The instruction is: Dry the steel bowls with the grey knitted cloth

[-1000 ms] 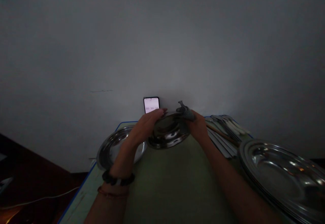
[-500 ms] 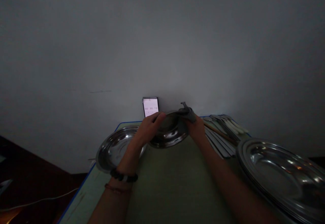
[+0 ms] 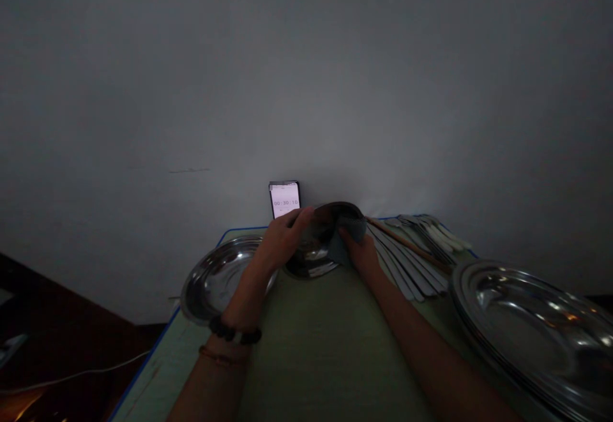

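A shiny metal bowl (image 3: 311, 257) is tilted up above the far part of the table. Its left rim is gripped by my left hand (image 3: 282, 238), thumb over the edge. My right hand (image 3: 359, 248) is closed on a grey cloth (image 3: 351, 229) and presses it against the inside of the bowl on the right; part of the fingers is hidden by the cloth. Just left of the held bowl, a second metal bowl (image 3: 204, 281) lies on the table, partly covered by my left forearm.
The green table (image 3: 330, 358) has a blue edge and meets a grey wall. A phone (image 3: 285, 198) showing a timer leans there. Several knives (image 3: 407, 272), a wooden stick (image 3: 412, 246) and other cutlery (image 3: 443, 238) lie at right, beside stacked metal basins (image 3: 517, 332).
My right hand and the cloth have moved from the bowl's far right rim down into its inside. The bowl has turned a little, and its inside shows more. My left hand keeps its hold.
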`<state>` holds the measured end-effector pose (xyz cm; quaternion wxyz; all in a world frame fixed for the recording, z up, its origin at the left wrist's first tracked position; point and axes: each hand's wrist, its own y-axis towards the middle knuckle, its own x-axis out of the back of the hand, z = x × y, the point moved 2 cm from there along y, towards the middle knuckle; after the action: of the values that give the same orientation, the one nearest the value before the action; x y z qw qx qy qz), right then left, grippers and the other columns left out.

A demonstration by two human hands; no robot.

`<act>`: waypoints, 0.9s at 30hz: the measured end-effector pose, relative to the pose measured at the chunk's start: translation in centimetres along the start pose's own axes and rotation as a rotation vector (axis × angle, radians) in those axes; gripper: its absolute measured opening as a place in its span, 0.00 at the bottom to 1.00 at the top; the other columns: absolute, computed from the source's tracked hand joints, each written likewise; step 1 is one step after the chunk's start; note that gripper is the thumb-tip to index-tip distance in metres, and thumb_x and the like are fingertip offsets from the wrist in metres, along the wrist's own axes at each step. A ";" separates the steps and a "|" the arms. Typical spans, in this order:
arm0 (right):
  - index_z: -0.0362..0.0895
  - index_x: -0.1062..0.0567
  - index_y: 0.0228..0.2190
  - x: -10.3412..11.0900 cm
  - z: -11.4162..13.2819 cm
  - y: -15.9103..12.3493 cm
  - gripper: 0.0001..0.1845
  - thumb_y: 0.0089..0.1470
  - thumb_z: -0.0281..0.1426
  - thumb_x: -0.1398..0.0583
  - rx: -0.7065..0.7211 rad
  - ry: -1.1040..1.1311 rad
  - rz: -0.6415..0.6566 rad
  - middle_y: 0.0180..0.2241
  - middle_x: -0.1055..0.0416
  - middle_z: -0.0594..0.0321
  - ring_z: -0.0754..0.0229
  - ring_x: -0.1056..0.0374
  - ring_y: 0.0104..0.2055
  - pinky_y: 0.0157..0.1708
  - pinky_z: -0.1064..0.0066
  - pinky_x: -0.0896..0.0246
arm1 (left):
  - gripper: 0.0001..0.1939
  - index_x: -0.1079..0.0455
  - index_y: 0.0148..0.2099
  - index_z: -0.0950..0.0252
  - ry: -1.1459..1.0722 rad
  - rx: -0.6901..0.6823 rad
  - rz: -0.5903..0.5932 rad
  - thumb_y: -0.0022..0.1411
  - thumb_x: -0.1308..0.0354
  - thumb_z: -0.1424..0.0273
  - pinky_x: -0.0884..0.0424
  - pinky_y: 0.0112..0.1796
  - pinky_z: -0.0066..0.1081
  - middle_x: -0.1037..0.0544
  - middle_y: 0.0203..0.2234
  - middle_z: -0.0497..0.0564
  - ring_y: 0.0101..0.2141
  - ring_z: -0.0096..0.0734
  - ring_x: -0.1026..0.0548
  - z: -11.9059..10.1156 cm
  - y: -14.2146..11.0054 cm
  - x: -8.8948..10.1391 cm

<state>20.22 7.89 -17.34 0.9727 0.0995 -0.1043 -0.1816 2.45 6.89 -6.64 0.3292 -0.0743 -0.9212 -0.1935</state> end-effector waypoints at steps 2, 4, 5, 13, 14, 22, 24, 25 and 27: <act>0.43 0.25 0.21 0.0 0.0 0.0 0.21 0.45 0.48 0.42 0.002 0.003 -0.001 0.22 0.25 0.57 0.51 0.28 0.30 0.24 0.68 0.38 | 0.29 0.27 0.44 0.65 -0.016 0.007 -0.002 0.61 0.59 0.49 0.37 0.48 0.36 0.22 0.43 0.55 0.45 0.42 0.27 0.1 0.0 0.0; 0.42 0.25 0.22 -0.1 -0.1 -0.1 0.21 0.45 0.48 0.42 0.001 0.004 0.002 0.23 0.24 0.58 0.51 0.28 0.31 0.25 0.67 0.37 | 0.28 0.27 0.43 0.65 -0.034 0.008 -0.003 0.61 0.59 0.49 0.37 0.48 0.37 0.22 0.42 0.55 0.44 0.42 0.27 0.1 -0.1 0.0; 0.42 0.25 0.23 -0.1 -0.1 -0.1 0.21 0.45 0.49 0.42 -0.001 0.004 0.004 0.23 0.24 0.58 0.51 0.28 0.31 0.26 0.67 0.37 | 0.28 0.27 0.43 0.65 -0.043 0.007 -0.002 0.61 0.59 0.50 0.37 0.48 0.37 0.22 0.42 0.55 0.44 0.42 0.27 0.1 -0.1 0.1; 0.43 0.25 0.25 -0.1 0.0 -0.1 0.22 0.46 0.49 0.43 -0.026 -0.003 0.024 0.26 0.24 0.56 0.49 0.27 0.34 0.28 0.66 0.36 | 0.27 0.27 0.43 0.65 -0.080 -0.007 0.011 0.61 0.58 0.51 0.37 0.48 0.37 0.22 0.41 0.56 0.44 0.41 0.28 0.1 -0.1 0.1; 0.43 0.25 0.24 -0.1 0.0 0.0 0.22 0.46 0.49 0.42 -0.030 -0.004 0.026 0.26 0.24 0.56 0.49 0.28 0.34 0.27 0.66 0.37 | 0.27 0.27 0.43 0.65 -0.078 -0.006 0.012 0.61 0.58 0.51 0.37 0.48 0.38 0.22 0.41 0.56 0.44 0.41 0.28 0.0 -0.1 0.0; 0.41 0.24 0.26 -0.1 0.0 -0.1 0.23 0.45 0.50 0.42 -0.039 0.006 0.014 0.26 0.24 0.56 0.49 0.28 0.34 0.27 0.66 0.37 | 0.27 0.28 0.42 0.65 -0.054 -0.006 0.023 0.61 0.59 0.50 0.37 0.49 0.39 0.23 0.42 0.56 0.44 0.41 0.28 0.0 0.1 0.0; 0.41 0.24 0.25 -0.2 0.0 -0.1 0.23 0.45 0.49 0.42 -0.038 0.008 0.005 0.24 0.25 0.56 0.50 0.28 0.32 0.26 0.66 0.38 | 0.27 0.28 0.43 0.65 -0.054 -0.012 0.017 0.61 0.59 0.51 0.38 0.50 0.39 0.23 0.43 0.56 0.46 0.41 0.28 0.1 0.1 0.0; 0.41 0.24 0.25 -0.2 -0.1 -0.1 0.22 0.44 0.49 0.42 -0.036 0.010 0.000 0.24 0.25 0.56 0.50 0.28 0.32 0.26 0.66 0.38 | 0.27 0.28 0.43 0.65 -0.056 -0.016 0.015 0.62 0.59 0.51 0.38 0.50 0.39 0.23 0.44 0.56 0.46 0.41 0.28 0.1 0.1 0.0; 0.41 0.24 0.24 -0.1 0.0 -0.1 0.21 0.44 0.48 0.41 -0.027 0.019 -0.014 0.23 0.25 0.57 0.50 0.28 0.31 0.26 0.67 0.38 | 0.26 0.28 0.44 0.65 -0.072 -0.037 0.034 0.62 0.59 0.52 0.39 0.52 0.39 0.24 0.45 0.55 0.48 0.41 0.29 0.1 0.0 0.1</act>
<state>20.08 7.89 -17.41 0.9737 0.0889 -0.0917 -0.1887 2.28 6.99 -6.65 0.2976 -0.1028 -0.9274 -0.2021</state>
